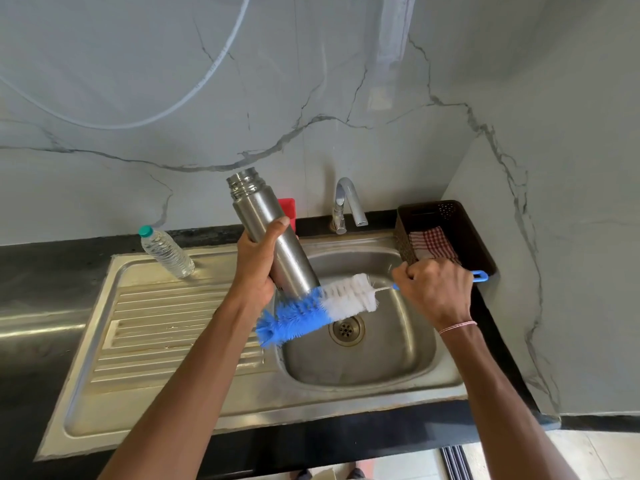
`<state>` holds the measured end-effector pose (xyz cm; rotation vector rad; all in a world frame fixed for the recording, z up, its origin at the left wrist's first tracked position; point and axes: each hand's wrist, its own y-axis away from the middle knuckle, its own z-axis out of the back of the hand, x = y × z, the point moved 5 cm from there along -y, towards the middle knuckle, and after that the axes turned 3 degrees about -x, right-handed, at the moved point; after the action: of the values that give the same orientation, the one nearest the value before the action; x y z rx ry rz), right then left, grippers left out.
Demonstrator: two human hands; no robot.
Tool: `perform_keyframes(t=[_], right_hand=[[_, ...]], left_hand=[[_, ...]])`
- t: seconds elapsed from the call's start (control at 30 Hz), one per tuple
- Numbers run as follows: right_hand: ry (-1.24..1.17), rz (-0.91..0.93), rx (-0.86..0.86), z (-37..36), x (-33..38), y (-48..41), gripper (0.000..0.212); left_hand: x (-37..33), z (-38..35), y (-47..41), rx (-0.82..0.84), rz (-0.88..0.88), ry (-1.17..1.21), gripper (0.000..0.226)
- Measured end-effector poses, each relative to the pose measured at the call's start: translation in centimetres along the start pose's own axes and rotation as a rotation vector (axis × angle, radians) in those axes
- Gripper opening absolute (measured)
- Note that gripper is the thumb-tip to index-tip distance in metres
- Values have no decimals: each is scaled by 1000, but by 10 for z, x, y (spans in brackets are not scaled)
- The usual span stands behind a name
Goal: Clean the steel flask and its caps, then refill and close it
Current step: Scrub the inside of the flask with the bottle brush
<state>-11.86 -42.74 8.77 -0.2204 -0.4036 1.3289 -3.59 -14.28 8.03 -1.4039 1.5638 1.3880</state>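
My left hand [258, 263] grips the middle of the steel flask [263, 216], which has no cap on its threaded mouth and leans up to the left over the sink basin [408, 355]. In my right hand [434, 287] is the blue handle of a bottle brush [318, 308]. Its blue and white bristles lie across the flask's bottom end, touching it. No caps are in view.
A clear plastic water bottle [166, 251] with a green cap stands on the ribbed drainboard [166, 327]. The tap [348, 204] is behind the basin, with no water running. A red object [288, 209] sits behind the flask. A brown basket [453, 230] with a checked cloth stands at right.
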Motion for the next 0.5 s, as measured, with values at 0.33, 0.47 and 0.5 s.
perform_keyframes(t=[0.33,0.47,0.5], right_hand=[[31,-21,16,-4,1,-2,45],[22,-68,34,-4,-21,0,44],[22,-89,40,-2,-27,-1,42]], left_hand=[[3,0,2,-5,24,9,34],[-1,14,-4,-46,41,28,39],[-3,18,-5,-57,37,31,42]])
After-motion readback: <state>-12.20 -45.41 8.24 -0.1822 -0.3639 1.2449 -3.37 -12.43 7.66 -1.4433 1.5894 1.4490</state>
